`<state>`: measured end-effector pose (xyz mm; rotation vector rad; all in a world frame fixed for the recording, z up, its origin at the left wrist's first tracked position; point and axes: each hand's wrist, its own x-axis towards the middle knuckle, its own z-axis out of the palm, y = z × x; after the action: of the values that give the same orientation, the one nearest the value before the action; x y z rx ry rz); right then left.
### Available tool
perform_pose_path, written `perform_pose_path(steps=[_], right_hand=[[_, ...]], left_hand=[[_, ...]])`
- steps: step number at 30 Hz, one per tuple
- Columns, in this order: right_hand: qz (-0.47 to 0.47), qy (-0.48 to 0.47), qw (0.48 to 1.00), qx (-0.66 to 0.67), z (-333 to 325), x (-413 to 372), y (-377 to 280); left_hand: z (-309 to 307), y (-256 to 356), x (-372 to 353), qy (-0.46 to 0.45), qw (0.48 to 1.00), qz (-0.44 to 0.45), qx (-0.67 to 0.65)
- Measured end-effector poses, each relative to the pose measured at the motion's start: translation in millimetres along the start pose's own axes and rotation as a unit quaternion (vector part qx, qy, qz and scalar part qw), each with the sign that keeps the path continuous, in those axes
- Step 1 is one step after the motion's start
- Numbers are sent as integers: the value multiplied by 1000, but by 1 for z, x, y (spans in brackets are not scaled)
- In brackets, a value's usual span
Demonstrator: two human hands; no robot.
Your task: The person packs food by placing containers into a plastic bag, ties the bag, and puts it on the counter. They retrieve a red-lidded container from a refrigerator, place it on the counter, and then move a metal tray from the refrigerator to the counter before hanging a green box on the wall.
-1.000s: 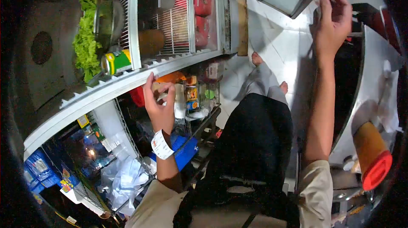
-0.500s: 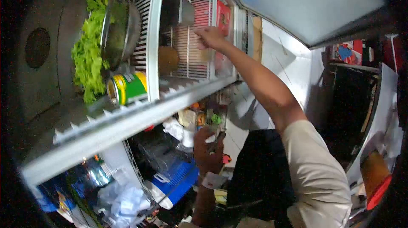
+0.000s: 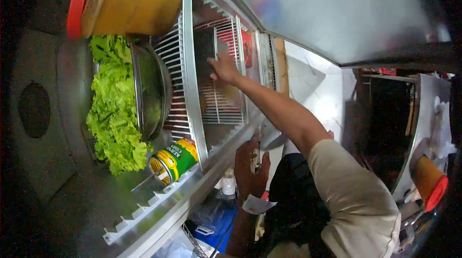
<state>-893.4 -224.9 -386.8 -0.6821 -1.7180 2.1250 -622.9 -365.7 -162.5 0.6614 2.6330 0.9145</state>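
Observation:
My right hand (image 3: 224, 69) reaches into an open fridge, in front of a lower white wire shelf (image 3: 226, 109) and beside a dark container (image 3: 204, 49). Its fingers are partly bent, thumb apart, with nothing visible between them. Lower in the picture, my left hand (image 3: 251, 171) is near the fridge's edge (image 3: 192, 190), fingers and thumb spread; contact cannot be made out. A white piece of paper (image 3: 258, 204) lies across the left wrist. On the upper shelf are green lettuce (image 3: 115, 113), a metal bowl (image 3: 153, 92) and a kernel corn can (image 3: 175, 159).
An orange-brown tub with a red lid (image 3: 132, 5) is beside the lettuce. The fridge door (image 3: 337, 12) stands open at upper right. Another red-lidded tub (image 3: 429, 181) is at far right. Bags and a blue crate (image 3: 224, 229) are below.
The view has shifted, so the shelves appear lower and more of the red-lidded tub shows. My right hand has moved closer to the dark container, my left hand closer to the fridge's edge.

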Motion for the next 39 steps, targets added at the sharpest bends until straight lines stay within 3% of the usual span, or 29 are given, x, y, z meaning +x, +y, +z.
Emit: perform_pose_path(steps=[2, 3, 4, 5, 6, 7, 9, 11, 13, 14, 15, 16, 17, 18, 20, 21, 23, 25, 28, 30, 32, 36, 39], right_hand=[[65, 9, 996, 64, -33, -29, -36], [118, 1, 987, 113, -46, -42, -53], [85, -3, 994, 65, -50, -46, -45], [50, -8, 999, 16, -56, -48, -37], [16, -13, 999, -33, -61, -51, -30], [72, -40, 997, 11, -75, -67, -71], [88, -31, 993, 73, -94, -82, -90], [114, -35, 991, 53, -117, -94, -94], [36, -37, 998, 31, -132, -97, -78], [-2, -30, 999, 18, -141, -99, -71], [46, -65, 997, 10, -148, -101, -71], [98, -85, 992, 1, -156, -101, -71], [10, -59, 997, -49, -162, -101, -68], [0, -50, 996, -71, -166, -104, -56], [-100, -30, 987, -125, -186, -113, -57], [-82, -14, 988, -131, -194, -125, -52], [-81, 15, 988, -132, -209, -157, -56], [-84, 31, 988, -122, -236, -208, -72], [32, 60, 989, -132, -265, -306, -81], [51, 102, 989, -89, -289, -377, -90], [159, 131, 978, 13, -316, -451, -135], [59, 364, 915, 166, -333, -568, -150], [47, 438, 864, 245, -366, -620, -178]], left_hand=[[14, -22, 15, 28, 993, 12, -110], [19, -20, 24, 34, 985, -56, -160], [23, -16, 36, 47, 969, -122, -210], [31, -11, 56, 52, 933, -254, -251], [48, -38, 71, 78, 931, -217, -282], [72, -85, 89, 103, 927, -178, -313], [115, -160, 135, 190, 861, -230, -412], [100, -134, 170, 226, 751, -299, -544], [92, -131, 190, 171, 732, -217, -622], [84, -124, 198, 179, 735, -227, -613], [87, -119, 211, 172, 738, -238, -608], [92, -142, 214, 106, 733, -214, -637], [98, -165, 216, 38, 725, -191, -660], [105, -162, 212, 88, 758, -205, -612], [102, -132, 206, 158, 809, -264, -501], [112, -142, 192, 150, 815, -199, -523], [123, -123, 178, 167, 813, -185, -526], [118, -43, 138, 213, 797, -291, -485], [119, -26, 86, 105, 880, -241, -395], [129, 6, 42, 62, 929, -138, -337], [146, 43, -6, 16, 903, -138, -406], [198, 95, -77, -133, 857, -113, -484], [221, 194, -127, -246, 827, -96, -496]])
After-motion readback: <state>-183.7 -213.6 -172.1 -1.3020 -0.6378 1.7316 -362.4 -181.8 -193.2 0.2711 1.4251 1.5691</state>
